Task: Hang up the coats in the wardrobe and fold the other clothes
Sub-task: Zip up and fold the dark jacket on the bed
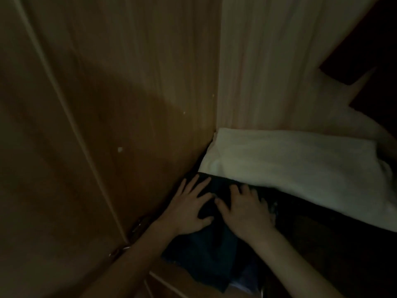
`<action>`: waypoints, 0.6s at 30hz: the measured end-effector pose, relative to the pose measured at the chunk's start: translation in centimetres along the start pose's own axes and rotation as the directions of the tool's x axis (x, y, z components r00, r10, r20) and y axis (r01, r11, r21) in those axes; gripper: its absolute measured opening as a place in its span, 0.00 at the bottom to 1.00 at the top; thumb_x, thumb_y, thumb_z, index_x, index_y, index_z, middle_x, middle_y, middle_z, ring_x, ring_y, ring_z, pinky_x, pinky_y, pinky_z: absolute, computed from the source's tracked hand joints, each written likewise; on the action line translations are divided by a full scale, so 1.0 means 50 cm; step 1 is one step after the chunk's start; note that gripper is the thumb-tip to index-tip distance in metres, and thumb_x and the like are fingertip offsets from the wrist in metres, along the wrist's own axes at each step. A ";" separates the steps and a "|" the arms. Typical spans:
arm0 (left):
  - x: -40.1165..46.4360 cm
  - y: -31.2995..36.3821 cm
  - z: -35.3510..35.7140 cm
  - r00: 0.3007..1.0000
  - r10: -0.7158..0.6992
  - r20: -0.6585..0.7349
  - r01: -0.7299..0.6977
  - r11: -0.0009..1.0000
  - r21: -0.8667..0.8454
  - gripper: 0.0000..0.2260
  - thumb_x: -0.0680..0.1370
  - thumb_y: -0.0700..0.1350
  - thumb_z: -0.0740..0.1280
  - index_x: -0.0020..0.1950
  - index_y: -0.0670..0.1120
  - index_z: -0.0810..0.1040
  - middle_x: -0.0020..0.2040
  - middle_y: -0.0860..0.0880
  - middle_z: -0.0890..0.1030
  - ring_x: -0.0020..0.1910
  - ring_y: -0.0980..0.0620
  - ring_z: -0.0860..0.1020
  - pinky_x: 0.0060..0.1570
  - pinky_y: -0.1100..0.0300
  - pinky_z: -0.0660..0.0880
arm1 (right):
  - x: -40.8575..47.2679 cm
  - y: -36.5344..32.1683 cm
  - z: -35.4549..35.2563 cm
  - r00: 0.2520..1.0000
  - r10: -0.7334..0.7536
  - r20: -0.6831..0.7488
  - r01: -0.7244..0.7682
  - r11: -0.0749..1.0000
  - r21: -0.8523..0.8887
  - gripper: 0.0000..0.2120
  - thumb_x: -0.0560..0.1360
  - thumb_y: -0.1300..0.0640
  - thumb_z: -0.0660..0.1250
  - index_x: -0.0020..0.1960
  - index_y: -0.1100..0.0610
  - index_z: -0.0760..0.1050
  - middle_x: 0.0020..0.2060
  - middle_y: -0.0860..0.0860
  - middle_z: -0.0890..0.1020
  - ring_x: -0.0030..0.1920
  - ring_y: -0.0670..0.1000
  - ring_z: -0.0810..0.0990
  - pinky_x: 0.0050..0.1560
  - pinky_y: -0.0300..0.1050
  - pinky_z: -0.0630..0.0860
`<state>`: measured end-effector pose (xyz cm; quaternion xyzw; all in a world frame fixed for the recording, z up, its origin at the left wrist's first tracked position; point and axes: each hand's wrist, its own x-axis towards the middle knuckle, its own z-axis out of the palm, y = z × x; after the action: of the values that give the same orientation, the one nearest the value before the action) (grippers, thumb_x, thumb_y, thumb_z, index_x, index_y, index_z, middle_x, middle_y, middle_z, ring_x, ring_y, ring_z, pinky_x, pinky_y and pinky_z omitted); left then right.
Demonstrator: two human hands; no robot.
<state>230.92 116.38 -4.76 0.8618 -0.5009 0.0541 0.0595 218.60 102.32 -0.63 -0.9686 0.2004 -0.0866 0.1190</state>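
Dark folded garment under spread fingers of both hands.

A dark blue-black garment is showing at six o'clock, a plain white cloth at three o'clock, and brown wood-grain wardrobe panels at ten o'clock.

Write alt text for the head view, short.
Both hands, left and right, press flat on a dark folded garment in a dim wooden wardrobe. A white folded cloth lies behind it.
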 end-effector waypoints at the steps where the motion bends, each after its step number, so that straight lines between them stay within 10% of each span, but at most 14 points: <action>1: -0.003 0.003 0.013 0.998 -0.045 0.032 0.046 0.999 -0.028 0.31 0.75 0.68 0.58 0.76 0.65 0.54 0.79 0.56 0.38 0.77 0.47 0.35 0.73 0.39 0.34 | -0.013 0.005 0.030 0.994 0.062 0.091 -0.061 0.998 -0.012 0.36 0.74 0.28 0.49 0.73 0.49 0.60 0.70 0.53 0.65 0.70 0.56 0.62 0.71 0.59 0.59; 7: -0.022 0.014 0.096 0.984 -0.146 0.105 0.154 0.985 -0.079 0.30 0.75 0.73 0.50 0.73 0.73 0.39 0.77 0.58 0.31 0.75 0.44 0.28 0.69 0.30 0.35 | -0.042 0.084 0.125 0.993 0.103 0.061 -0.100 0.994 -0.054 0.49 0.62 0.17 0.34 0.78 0.40 0.42 0.78 0.45 0.42 0.77 0.46 0.39 0.72 0.60 0.32; 13: -0.017 0.008 0.142 0.982 -0.179 0.052 0.185 0.973 -0.140 0.27 0.77 0.70 0.50 0.73 0.73 0.41 0.77 0.60 0.33 0.75 0.46 0.28 0.70 0.31 0.36 | -0.019 0.096 0.150 0.952 0.136 0.276 -0.129 0.991 -0.043 0.45 0.60 0.18 0.32 0.69 0.38 0.23 0.70 0.42 0.24 0.70 0.42 0.24 0.71 0.61 0.27; 18: -0.004 -0.001 0.177 0.979 -0.202 -0.016 0.196 0.966 -0.171 0.27 0.76 0.69 0.51 0.74 0.72 0.46 0.79 0.60 0.37 0.77 0.47 0.32 0.71 0.33 0.41 | -0.003 0.100 0.168 0.942 0.127 0.309 -0.117 0.992 -0.049 0.46 0.63 0.20 0.33 0.75 0.40 0.28 0.73 0.43 0.28 0.73 0.43 0.27 0.72 0.60 0.28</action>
<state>231.15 115.19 -13.54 0.8986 -0.4136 0.0195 0.1454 218.46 99.58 -10.01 -0.9575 0.2399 0.0780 0.1397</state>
